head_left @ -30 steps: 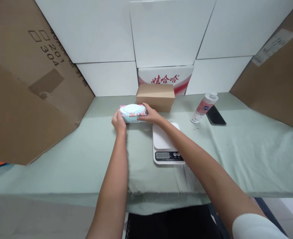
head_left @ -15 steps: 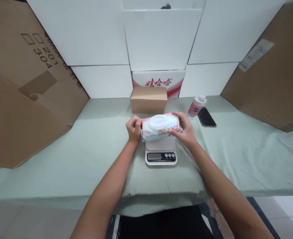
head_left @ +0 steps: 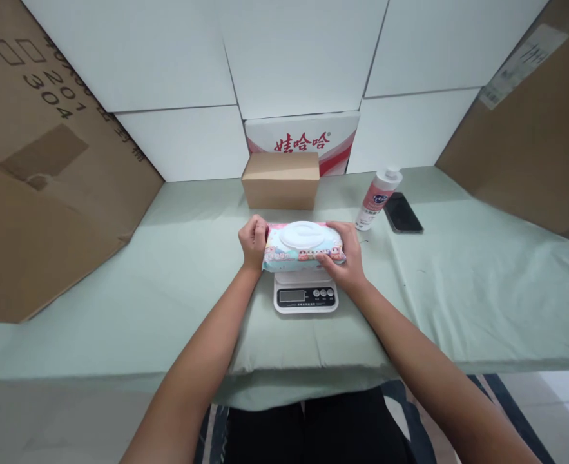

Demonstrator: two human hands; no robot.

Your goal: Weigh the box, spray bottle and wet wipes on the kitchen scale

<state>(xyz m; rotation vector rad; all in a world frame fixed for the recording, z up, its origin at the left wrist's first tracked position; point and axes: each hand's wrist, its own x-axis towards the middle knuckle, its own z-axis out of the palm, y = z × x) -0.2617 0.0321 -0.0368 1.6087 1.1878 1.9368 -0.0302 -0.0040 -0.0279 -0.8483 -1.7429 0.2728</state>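
Note:
A pack of wet wipes (head_left: 304, 247), pink and light blue with a white oval lid, is over the white digital kitchen scale (head_left: 306, 298). It hides the scale's weighing plate, so I cannot tell whether it rests there. My right hand (head_left: 346, 254) grips the pack's right end, thumb in front and fingers behind. At the left end, my left hand (head_left: 254, 240) is closed with its fingers curled against the pack's edge. The scale's dark display and round buttons face me.
Behind the pack stands a brown cardboard box (head_left: 280, 183), with a white and red carton (head_left: 332, 132) at the wall. A pink-labelled bottle (head_left: 377, 198) and a black phone (head_left: 403, 212) are at the right. Large cardboard sheets (head_left: 52, 212) flank the green-covered table (head_left: 192, 258).
The pack has come down slightly and levelled over the scale, still between both hands. My view has tilted downward a little.

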